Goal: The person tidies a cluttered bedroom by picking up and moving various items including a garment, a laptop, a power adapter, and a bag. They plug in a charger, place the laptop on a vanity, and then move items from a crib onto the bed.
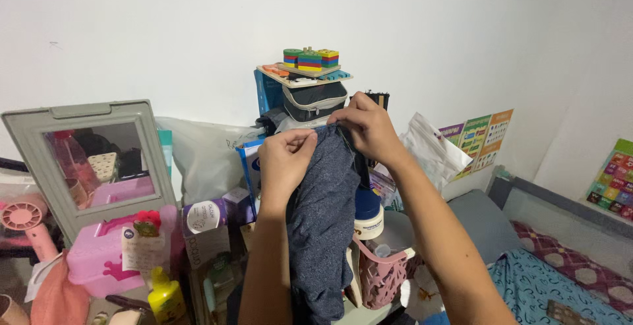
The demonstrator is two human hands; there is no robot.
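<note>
I hold a dark blue-grey speckled garment (pixel 323 213) up in front of me by its top edge, and it hangs down between my forearms. My left hand (pixel 285 157) pinches the upper left of the cloth with fingers closed on it. Slightly higher and to the right, my right hand (pixel 368 126) grips the top edge too. Behind the garment stand a white tub with a blue lid (pixel 368 214) and a pink perforated basket (pixel 382 275), both partly hidden by the cloth.
A grey framed mirror (pixel 92 160) and a pink case (pixel 105 259) stand at left, with a pink hairdryer (pixel 23 219). A black pouch (pixel 315 101) and a wooden stacking toy (pixel 310 61) sit on top behind. A bed with patterned covers (pixel 554 279) lies at right.
</note>
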